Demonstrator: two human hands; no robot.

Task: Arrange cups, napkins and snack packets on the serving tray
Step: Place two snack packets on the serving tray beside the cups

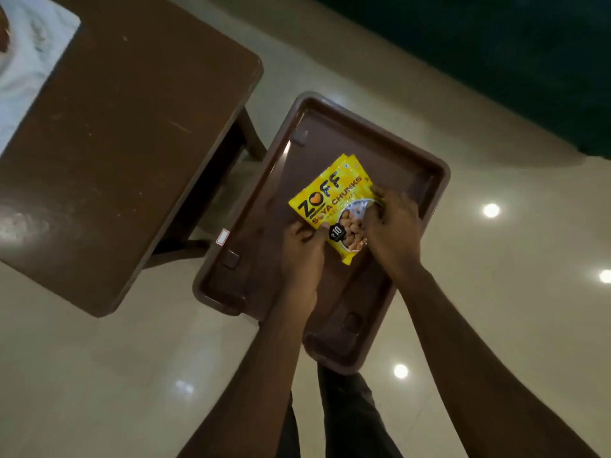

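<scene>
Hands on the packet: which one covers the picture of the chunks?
The right hand: its fingers lie over the round food picture on the yellow snack packet. The left hand only pinches the packet's near corner, by the black price badge.
</scene>
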